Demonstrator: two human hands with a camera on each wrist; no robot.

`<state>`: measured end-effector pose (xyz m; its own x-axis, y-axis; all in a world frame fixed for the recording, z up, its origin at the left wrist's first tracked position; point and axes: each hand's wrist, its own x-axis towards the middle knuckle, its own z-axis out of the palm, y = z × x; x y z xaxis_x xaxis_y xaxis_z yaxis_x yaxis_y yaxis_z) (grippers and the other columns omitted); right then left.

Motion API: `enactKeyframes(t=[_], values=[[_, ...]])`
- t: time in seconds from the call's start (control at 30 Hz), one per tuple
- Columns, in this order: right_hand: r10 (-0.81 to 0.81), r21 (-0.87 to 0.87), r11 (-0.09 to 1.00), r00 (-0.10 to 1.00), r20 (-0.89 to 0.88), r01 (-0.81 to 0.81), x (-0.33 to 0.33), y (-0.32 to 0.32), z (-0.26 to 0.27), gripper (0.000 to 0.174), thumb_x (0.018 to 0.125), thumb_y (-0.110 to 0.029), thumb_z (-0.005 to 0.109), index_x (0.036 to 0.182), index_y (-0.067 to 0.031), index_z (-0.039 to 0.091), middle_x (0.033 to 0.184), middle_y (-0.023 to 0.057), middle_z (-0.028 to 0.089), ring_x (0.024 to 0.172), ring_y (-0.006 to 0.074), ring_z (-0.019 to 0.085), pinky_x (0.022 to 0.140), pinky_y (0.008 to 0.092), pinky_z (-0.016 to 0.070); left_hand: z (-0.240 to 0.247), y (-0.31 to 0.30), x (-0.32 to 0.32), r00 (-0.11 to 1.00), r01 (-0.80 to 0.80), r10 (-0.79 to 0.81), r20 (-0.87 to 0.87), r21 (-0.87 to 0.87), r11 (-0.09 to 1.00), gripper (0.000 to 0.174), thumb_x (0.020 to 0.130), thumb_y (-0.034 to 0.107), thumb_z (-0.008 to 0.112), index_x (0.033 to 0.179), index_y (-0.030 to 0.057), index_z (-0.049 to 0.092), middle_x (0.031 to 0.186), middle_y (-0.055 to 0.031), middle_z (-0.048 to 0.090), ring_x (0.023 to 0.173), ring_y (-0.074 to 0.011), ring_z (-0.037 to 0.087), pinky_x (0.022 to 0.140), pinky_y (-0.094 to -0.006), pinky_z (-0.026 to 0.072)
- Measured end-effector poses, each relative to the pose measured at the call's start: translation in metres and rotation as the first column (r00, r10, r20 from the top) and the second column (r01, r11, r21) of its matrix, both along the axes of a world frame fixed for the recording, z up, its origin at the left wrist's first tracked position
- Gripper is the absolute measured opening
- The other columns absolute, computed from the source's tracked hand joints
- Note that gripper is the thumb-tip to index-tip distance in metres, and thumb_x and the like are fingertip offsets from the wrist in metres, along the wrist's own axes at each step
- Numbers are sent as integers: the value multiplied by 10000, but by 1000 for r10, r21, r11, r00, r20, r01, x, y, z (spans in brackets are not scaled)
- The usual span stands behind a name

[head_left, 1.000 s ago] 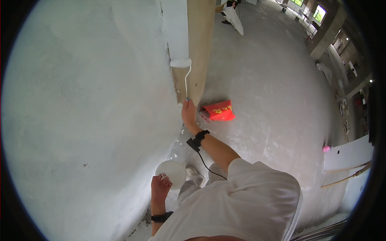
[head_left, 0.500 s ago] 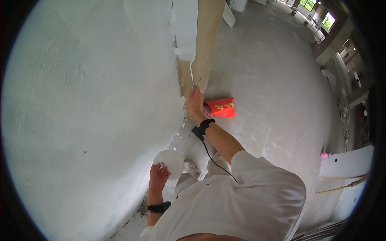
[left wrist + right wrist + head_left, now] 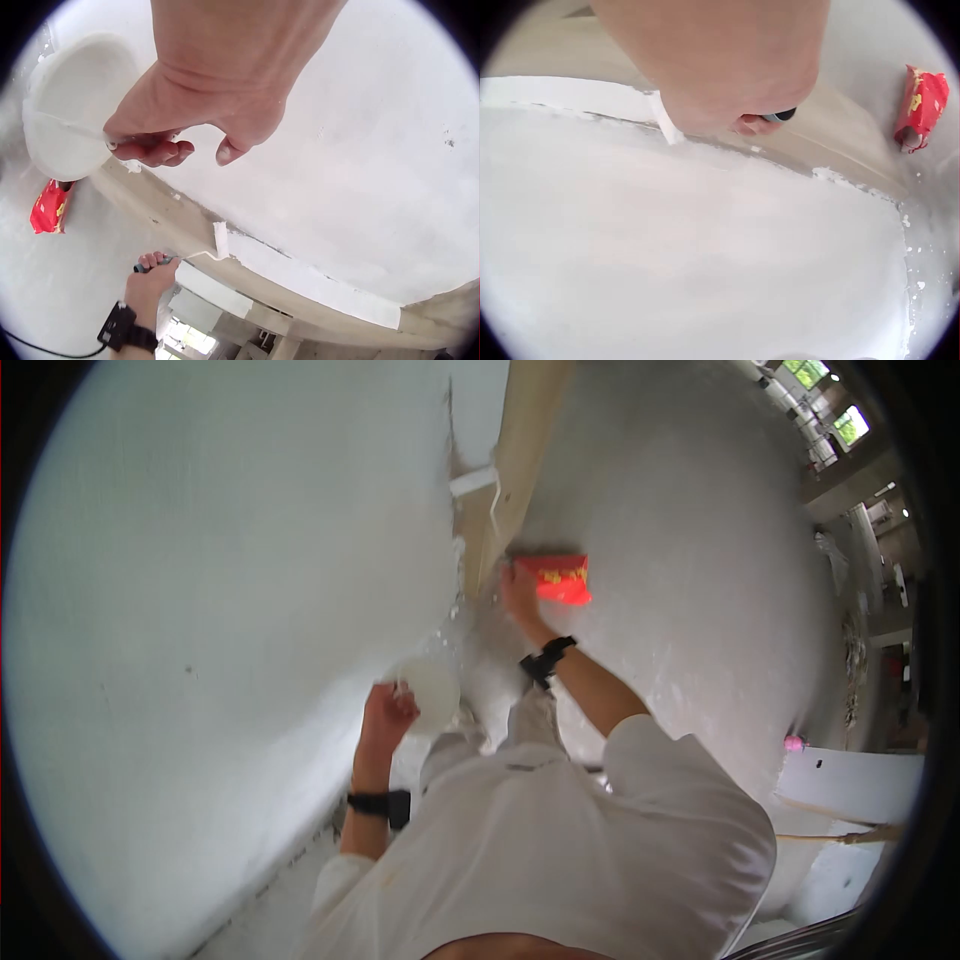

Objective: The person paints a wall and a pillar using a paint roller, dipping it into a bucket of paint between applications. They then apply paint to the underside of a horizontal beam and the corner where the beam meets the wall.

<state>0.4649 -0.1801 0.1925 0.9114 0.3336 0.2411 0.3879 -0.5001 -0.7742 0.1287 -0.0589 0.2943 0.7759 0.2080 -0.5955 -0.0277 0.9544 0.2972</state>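
My left hand (image 3: 388, 718) holds a round white bucket (image 3: 432, 698) hanging beside the wall; its fingers curl round the thin handle at the bucket's (image 3: 82, 90) edge in the left wrist view. The right hand (image 3: 520, 592) grips a paint roller by its dark grip (image 3: 784, 115), arm stretched out. At the wall's inner corner, the white roller head (image 3: 473, 481) lies against the narrow side face, at the lower end of a white-coated strip (image 3: 322, 289). Below the head that face is bare tan. Forearm and hand hide part of the roller (image 3: 666, 120) in the right wrist view.
A red bag (image 3: 565, 578) with yellow marks lies on the grey floor, just beyond the right hand. The large whitish wall (image 3: 250, 560) fills the left side. White spatters dot the floor along its foot. Pillars and windows stand far right.
The head view has shifted. My right hand and the roller have moved away from the left hand's side, and the hand now overlaps the red bag in view. The left hand still holds the bucket.
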Motion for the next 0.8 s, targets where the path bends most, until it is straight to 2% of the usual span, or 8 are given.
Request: enactKeyframes(t=[0.07, 0.1, 0.17, 0.2, 0.27, 0.5, 0.6, 0.8], values=[[212, 88, 977, 944, -253, -196, -17, -43, 37, 315, 969, -331, 544, 910, -23, 574, 687, 115, 590, 524, 239, 562, 483, 384, 420, 13, -3, 5, 998, -27, 31, -56, 71, 997, 161, 900, 237, 553, 910, 79, 579, 717, -3, 523, 650, -136, 483, 658, -319, 445], [214, 74, 977, 936, -281, -202, -30, -66, 60, 315, 969, -331, 544, 910, -23, 574, 687, 115, 590, 524, 239, 562, 483, 384, 420, 10, 1, 7, 998, 57, -55, -21, 65, 996, 169, 897, 243, 538, 900, 77, 572, 694, -3, 500, 638, -142, 469, 649, -314, 434], [313, 4, 910, 682, -661, -414, -45, -107, 108, 228, 956, -278, 567, 869, -67, 566, 653, 1, 518, 519, 82, 476, 438, 279, 361, -1, 7, 18, 996, 94, -93, -11, 55, 994, 176, 890, 252, 516, 883, 83, 562, 651, 3, 455, 618, -136, 437, 638, -294, 410], [294, -9, 914, 681, -671, -405, -54, -121, 122, 228, 956, -278, 567, 869, -67, 566, 653, 1, 518, 519, 82, 476, 438, 279, 361, 1, 8, 25, 995, 100, -97, -35, 70, 993, 161, 875, 245, 517, 863, 87, 548, 649, 12, 434, 607, -122, 417, 626, -285, 388], [324, 38, 849, 463, -825, -527, -70, -139, 142, 159, 939, -227, 572, 844, -102, 547, 647, -43, 482, 521, 35, 419, 421, 218, 306, 10, 8, 38, 992, 115, -110, -66, 76, 991, 148, 861, 238, 517, 844, 92, 534, 647, 22, 414, 596, -108, 397, 614, -276, 367], [416, 175, 679, 176, -892, -713, -84, -142, 137, 223, 922, -191, 566, 859, 17, 616, 677, 64, 603, 503, 121, 532, 434, 278, 398, 32, 0, 67, 979, 201, -194, -55, 187, 962, 160, 886, 246, 503, 867, 91, 535, 646, 26, 380, 619, -112, 366, 628, -275, 348], [318, 147, 741, 150, -936, -655, -86, -121, 131, 243, 934, -192, 547, 780, -9, 589, 670, 51, 605, 497, 116, 550, 422, 274, 398, 39, -10, 83, 978, 204, -192, -80, 195, 959, 161, 885, 244, 513, 871, 86, 545, 658, 25, 371, 632, -109, 362, 631, -273, 347], [239, 85, 699, 119, -964, -710, -50, -109, 77, 278, 947, -194, 529, 791, 25, 600, 687, 99, 627, 498, 162, 593, 439, 314, 439, 35, -33, 116, 977, 178, -153, -148, 181, 967, 160, 885, 236, 522, 877, 79, 550, 667, 27, 372, 634, -100, 370, 628, -259, 346]])
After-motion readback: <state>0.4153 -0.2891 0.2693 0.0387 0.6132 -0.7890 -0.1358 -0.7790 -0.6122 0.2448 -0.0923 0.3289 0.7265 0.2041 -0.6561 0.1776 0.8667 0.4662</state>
